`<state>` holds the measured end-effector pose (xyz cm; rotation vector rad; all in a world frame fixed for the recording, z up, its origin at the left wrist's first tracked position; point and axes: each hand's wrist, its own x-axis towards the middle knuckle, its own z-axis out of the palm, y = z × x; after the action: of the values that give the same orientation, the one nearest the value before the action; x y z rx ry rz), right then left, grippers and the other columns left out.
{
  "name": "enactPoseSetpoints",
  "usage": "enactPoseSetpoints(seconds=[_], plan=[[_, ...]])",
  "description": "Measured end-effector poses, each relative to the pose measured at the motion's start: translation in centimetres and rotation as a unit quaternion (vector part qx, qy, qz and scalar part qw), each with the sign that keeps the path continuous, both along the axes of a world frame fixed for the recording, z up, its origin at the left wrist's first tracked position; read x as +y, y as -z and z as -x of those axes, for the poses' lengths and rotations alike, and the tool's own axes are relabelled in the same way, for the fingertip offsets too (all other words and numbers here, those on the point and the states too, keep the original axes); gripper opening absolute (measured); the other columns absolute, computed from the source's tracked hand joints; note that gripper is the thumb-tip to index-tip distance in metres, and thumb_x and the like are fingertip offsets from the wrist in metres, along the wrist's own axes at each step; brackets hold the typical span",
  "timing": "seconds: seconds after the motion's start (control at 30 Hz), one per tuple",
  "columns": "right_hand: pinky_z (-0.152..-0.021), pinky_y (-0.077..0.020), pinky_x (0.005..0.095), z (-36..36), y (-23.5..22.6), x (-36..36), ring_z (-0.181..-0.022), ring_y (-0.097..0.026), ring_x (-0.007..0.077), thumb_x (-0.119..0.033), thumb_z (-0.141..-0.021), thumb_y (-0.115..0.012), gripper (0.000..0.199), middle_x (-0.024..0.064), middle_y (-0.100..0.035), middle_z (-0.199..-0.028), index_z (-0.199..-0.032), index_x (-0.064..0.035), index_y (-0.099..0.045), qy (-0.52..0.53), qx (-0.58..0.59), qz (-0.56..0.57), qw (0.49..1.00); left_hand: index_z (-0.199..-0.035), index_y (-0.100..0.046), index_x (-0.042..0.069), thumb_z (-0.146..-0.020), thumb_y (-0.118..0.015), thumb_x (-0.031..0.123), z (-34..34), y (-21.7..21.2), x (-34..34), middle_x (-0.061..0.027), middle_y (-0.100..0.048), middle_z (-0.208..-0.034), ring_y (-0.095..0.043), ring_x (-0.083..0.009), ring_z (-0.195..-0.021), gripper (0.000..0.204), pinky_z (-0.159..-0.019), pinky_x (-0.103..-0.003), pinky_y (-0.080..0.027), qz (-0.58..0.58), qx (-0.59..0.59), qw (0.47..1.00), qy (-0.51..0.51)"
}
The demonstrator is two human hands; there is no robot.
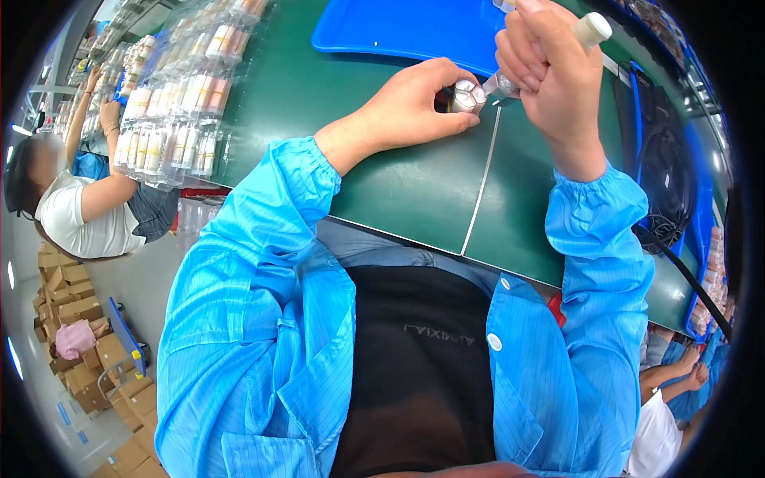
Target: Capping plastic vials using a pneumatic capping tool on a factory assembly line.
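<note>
Close to the front edge of the blue tray, my left hand (398, 107) curls its thumb and fingers around a short bundle of small white-ended tubes (468, 97). Their round ends face up. Just to the right, my right hand (550, 68) is closed in a grip. From its upper side sticks out a cream-coloured cylindrical end (594, 30). Below its fingers a clear, silvery piece (500, 85) reaches down to the bundle's side. Whether these two are one tool, I cannot tell; the fingers hide the middle.
The blue tray (382, 28) lies ahead on the green table (398, 187). Clear packs of tubes (171, 147) are stacked at the left. A black bag-like bundle with cables (665, 159) lies at the right. A co-worker (96, 199) works at the left; cardboard boxes (76, 307) fill the floor behind.
</note>
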<state>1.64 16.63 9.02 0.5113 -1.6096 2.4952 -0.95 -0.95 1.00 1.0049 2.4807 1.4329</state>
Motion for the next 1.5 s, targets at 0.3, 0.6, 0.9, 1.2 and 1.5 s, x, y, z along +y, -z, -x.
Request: enactPoseSetpoints(seconds=[0.3,0.6,0.9,1.2,1.5], plan=[[-0.04,-0.0255,0.0238,0.2,1.7,-0.2,-0.041,-0.032,0.0072,-0.019,-0.098,-0.057,0.038,-0.0035,-0.034,-0.051,-0.064,-0.0135,-0.042,0.007,-0.007,-0.06,0.998,-0.122,-0.063,0.001,-0.082,-0.081,0.017,0.4,0.2,-0.1,-0.008,-0.066,-0.107,-0.065,-0.0163,-0.093,0.046,-0.083,-0.03,-0.053,0.022,0.068,0.997,0.036],[-0.038,-0.0251,0.0224,-1.8,-4.2,1.7,-0.04,-0.028,0.0055,-0.023,-0.101,-0.054,0.038,-0.0046,-0.036,-0.052,-0.067,-0.0123,-0.04,0.151,0.135,-0.051,0.978,-0.135,-0.053,-0.004,-0.099,-0.061,0.027,2.8,-0.3,-2.0,-0.0183,-0.064,-0.124,-0.063,-0.0297,-0.117,0.048,-0.105,-0.042,-0.049,-0.256,-0.335,0.896,0.139],[-0.044,-0.0208,0.0248,-0.4,-1.4,3.0,-0.047,-0.027,0.0053,-0.016,-0.103,-0.049,0.038,-0.0021,-0.031,-0.058,-0.068,-0.0101,-0.037,0.023,0.122,-0.01,0.992,-0.13,-0.058,0.001,-0.101,-0.058,0.029,2.4,-6.3,-10.5,-0.0121,-0.066,-0.119,-0.067,-0.0237,-0.103,0.04,-0.09,-0.037,-0.055,-0.195,-0.262,0.945,-0.007],[-0.047,-0.0224,0.0248,-0.7,-1.5,1.7,-0.049,-0.026,0.0065,-0.018,-0.103,-0.049,0.041,-0.0005,-0.031,-0.058,-0.065,-0.0108,-0.033,0.051,0.092,-0.049,0.993,-0.103,-0.07,0.001,-0.084,-0.066,0.026,8.9,-12.6,-36.4,-0.0224,-0.07,-0.095,-0.068,-0.0385,-0.081,0.031,-0.077,-0.044,-0.055,0.31,0.277,0.822,-0.389],[-0.047,-0.0227,0.0256,-0.3,-1.9,2.4,-0.049,-0.027,0.0067,-0.015,-0.102,-0.05,0.041,-0.0007,-0.03,-0.058,-0.065,-0.0106,-0.033,0.051,0.093,-0.039,0.994,-0.112,-0.071,0.007,-0.087,-0.062,0.022,9.2,-11.6,-35.0,-0.0178,-0.071,-0.108,-0.068,-0.036,-0.102,0.031,-0.087,-0.049,-0.055,0.575,0.212,0.638,-0.466]])
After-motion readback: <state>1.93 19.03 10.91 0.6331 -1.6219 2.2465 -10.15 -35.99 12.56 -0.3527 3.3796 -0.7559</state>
